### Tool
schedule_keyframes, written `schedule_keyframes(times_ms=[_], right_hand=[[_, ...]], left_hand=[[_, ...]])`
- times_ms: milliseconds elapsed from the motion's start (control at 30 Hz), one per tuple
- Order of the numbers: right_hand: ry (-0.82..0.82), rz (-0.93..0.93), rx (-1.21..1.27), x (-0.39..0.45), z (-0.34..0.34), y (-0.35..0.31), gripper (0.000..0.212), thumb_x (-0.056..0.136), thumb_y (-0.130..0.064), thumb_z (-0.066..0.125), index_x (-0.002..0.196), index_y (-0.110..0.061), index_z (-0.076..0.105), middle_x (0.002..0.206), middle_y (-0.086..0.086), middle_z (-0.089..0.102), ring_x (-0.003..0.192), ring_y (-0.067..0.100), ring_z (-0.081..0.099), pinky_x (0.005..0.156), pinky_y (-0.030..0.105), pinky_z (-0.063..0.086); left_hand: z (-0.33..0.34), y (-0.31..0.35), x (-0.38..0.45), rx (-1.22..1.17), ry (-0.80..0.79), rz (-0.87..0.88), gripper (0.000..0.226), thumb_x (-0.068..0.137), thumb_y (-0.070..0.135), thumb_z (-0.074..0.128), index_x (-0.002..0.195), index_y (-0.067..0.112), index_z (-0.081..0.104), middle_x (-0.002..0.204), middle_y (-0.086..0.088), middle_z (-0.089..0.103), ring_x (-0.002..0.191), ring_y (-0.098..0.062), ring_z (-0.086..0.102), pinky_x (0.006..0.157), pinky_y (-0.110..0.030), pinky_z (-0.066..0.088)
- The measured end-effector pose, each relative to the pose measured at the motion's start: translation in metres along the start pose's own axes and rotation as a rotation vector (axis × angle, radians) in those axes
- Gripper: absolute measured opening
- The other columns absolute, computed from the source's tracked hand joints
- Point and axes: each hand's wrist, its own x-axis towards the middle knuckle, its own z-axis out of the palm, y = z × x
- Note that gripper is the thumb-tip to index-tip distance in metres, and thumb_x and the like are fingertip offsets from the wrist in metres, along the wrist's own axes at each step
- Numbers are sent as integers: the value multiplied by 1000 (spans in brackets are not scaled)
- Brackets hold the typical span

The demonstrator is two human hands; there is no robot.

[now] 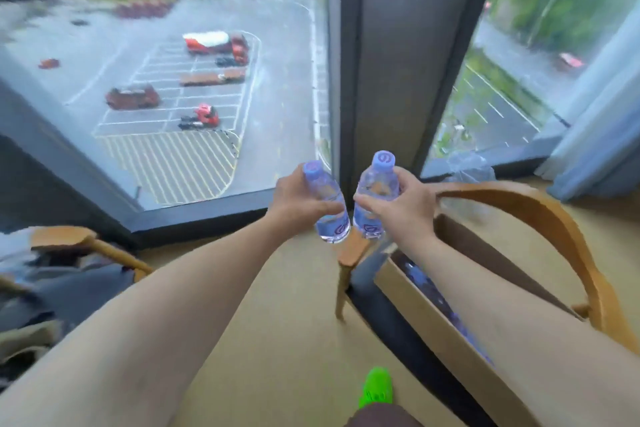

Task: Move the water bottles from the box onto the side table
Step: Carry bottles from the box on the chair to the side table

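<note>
Hands (301,199) (407,199) outstretched, each gripping one water bottle (327,204) (374,198).

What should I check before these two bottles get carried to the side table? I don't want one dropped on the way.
1. Left hand grips its bottle: ok, fingers wrap the middle.
2. Right hand grips its bottle: ok, fingers wrap the body.
3. Caps on both bottles: ok, a purple cap shows on each.
4. Bottles clear of the box: ok, both are held above the floor, left of it.
5. Side table in sight: cannot tell, no table shows in this view.
6. More bottles left in the box: ok, purple labels show inside.
</note>
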Motion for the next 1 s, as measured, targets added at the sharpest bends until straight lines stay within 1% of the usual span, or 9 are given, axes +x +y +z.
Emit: schedule_keyframes(times_ms=[133,300,467,567,633,700,767,833,1000], right_hand=[[-181,-156,29,-53,73,-81,42,56,-41,88,90,-25,69,82,-10,72,80,10,68,76,35,55],[-458,-346,90,-150,176,-176,39,55,-43,86,85,-28,66,75,-15,69,72,2,65,69,28,52],[-704,-485,142,-275,275,-252,50,47,-57,81,83,-26,67,75,-11,71,73,7,68,74,38,57],[-864,-574,186,-357,326,-286,45,50,-55,83,84,-30,67,76,-14,71,74,5,68,73,38,57],[-984,-649,188,-414,355,-306,38,54,-53,82,84,-34,66,76,-19,70,74,1,66,71,35,55],[-1097,-713,181,-472,380,-324,36,56,-53,80,82,-34,66,75,-19,70,71,-3,65,67,30,52],[-1201,-757,173,-532,404,-339,38,56,-54,79,82,-30,66,75,-15,70,71,-1,65,66,31,54],[-1324,-779,167,-591,426,-353,38,56,-52,80,83,-30,66,76,-13,70,73,2,66,69,35,57],[-1610,-843,179,-740,479,-381,41,55,-49,79,88,-29,67,80,-9,71,78,10,68,74,39,59]], left_hand=[[-125,-34,-61,96,225,-46,54,41,57,77,83,33,54,73,15,66,73,-3,64,61,-22,47],[-273,-90,-169,117,508,-164,65,37,63,77,91,39,50,87,11,65,82,-13,64,66,-25,47],[-388,-153,-310,176,773,-311,69,41,61,78,99,37,51,86,10,63,84,-17,64,68,-27,49],[-436,-189,-398,208,932,-438,69,47,57,84,106,37,54,85,14,61,81,-14,60,63,-24,44],[-461,-212,-458,204,1036,-517,63,50,52,87,100,38,52,83,15,59,79,-14,61,63,-22,44],[-481,-235,-518,174,1131,-597,60,52,45,92,95,34,51,79,17,58,74,-9,60,57,-12,43],[-495,-257,-579,164,1216,-703,59,51,45,91,95,30,54,86,11,64,80,-11,64,68,-21,54],[-507,-278,-638,159,1294,-799,62,49,49,87,98,30,56,92,9,66,85,-13,65,77,-31,57],[-533,-325,-775,124,1499,-979,67,44,53,85,101,36,57,91,14,65,86,-10,65,75,-28,56]])
